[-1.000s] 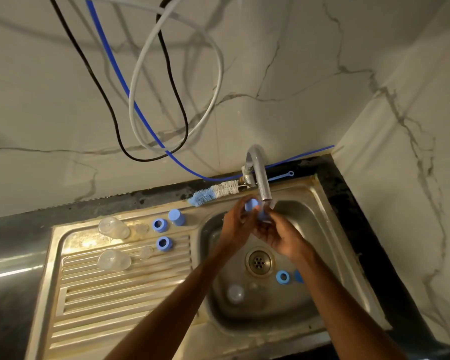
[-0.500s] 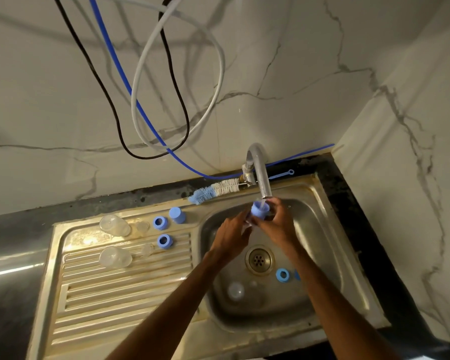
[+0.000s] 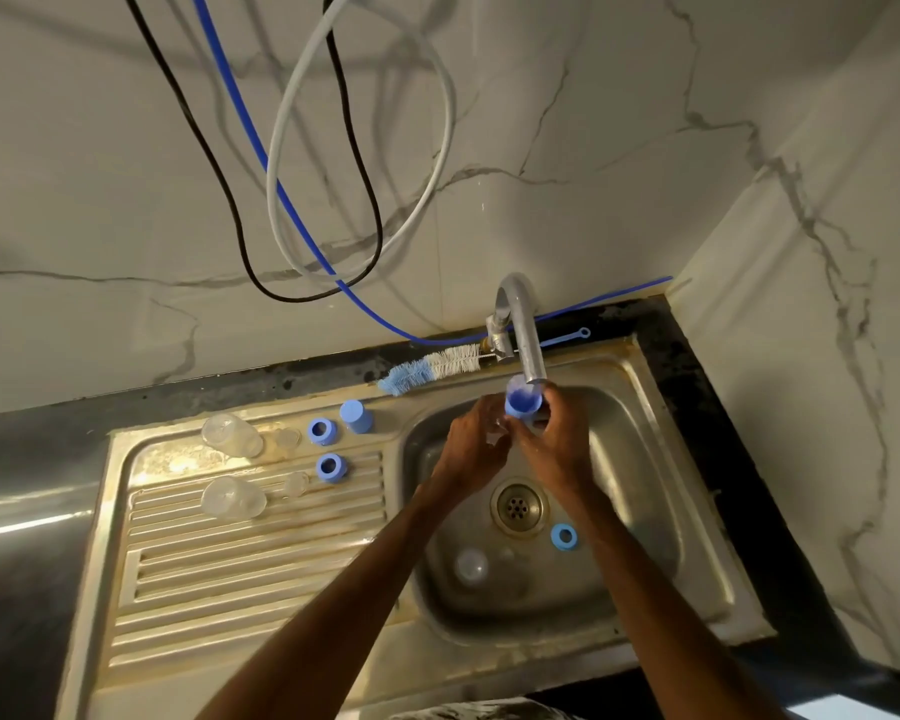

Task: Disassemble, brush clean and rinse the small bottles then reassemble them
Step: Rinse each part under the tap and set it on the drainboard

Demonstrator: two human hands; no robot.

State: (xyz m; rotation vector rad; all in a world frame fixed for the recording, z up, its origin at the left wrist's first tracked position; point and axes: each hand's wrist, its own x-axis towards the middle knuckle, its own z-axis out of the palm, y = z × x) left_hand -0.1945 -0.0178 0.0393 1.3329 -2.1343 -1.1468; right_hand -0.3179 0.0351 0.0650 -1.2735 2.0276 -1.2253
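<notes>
Your right hand [image 3: 557, 444] pinches the blue cap [image 3: 522, 401] beneath the tap [image 3: 528, 345] (mouth upward); your left hand [image 3: 476, 449] grip cannot be told.

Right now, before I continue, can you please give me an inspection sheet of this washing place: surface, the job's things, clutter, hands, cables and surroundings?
Surface: steel sink with a ribbed drainboard, stained near its edges.
Job's things: blue cap held under the tap; two clear bottles, two blue rings and a second cap on the drainboard; a third ring and a clear piece in the basin.
Clutter: bottle brush lying behind the sink.
Hands: right hand grips the blue cap; left hand is close beside it, its hold unclear.
Cables: black cable, white hose and blue line hang on the wall.
Surroundings: marble-patterned wall.
</notes>
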